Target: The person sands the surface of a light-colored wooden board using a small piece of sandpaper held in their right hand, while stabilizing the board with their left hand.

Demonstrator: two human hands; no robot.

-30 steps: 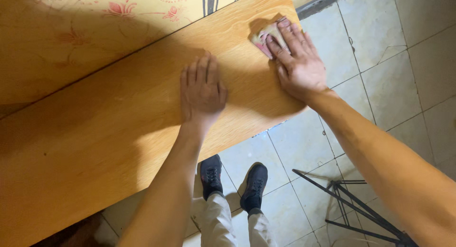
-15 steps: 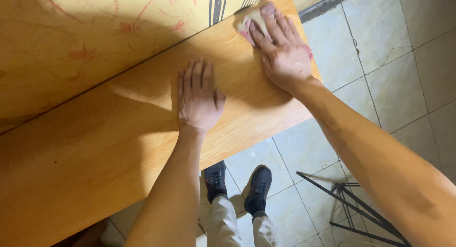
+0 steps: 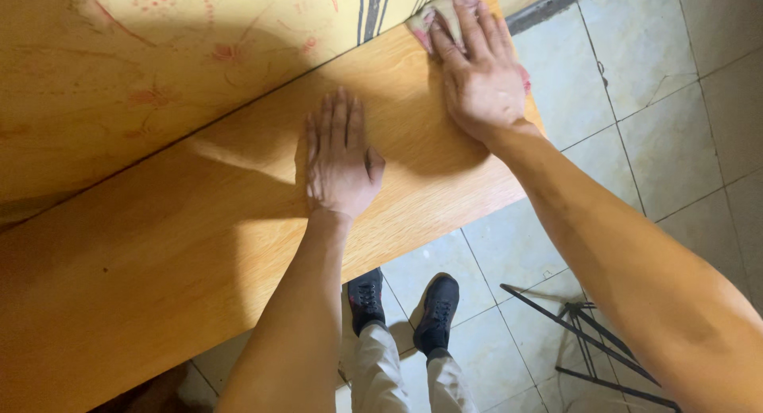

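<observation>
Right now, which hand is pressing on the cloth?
The right hand, up at the wooden board's far corner, presses the cloth. The left hand lies flat on bare wood.

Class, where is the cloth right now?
The cloth lies at the wooden board's far right corner, under the right hand's fingertips, beside the patterned wall.

pale square floor tiles (image 3: 652, 111) with dark grout lines, some scuffed and cracked. 2 black lace-up shoes (image 3: 405, 306) stand on the tiles below the surface edge, side by side, with light grey trouser legs (image 3: 397, 377) above them. a black metal folding frame (image 3: 592, 341) lies on the tiles at lower right. a yellow cloth (image 3: 199, 55) with red floral print and dark stripes covers the far part of the surface.
</observation>
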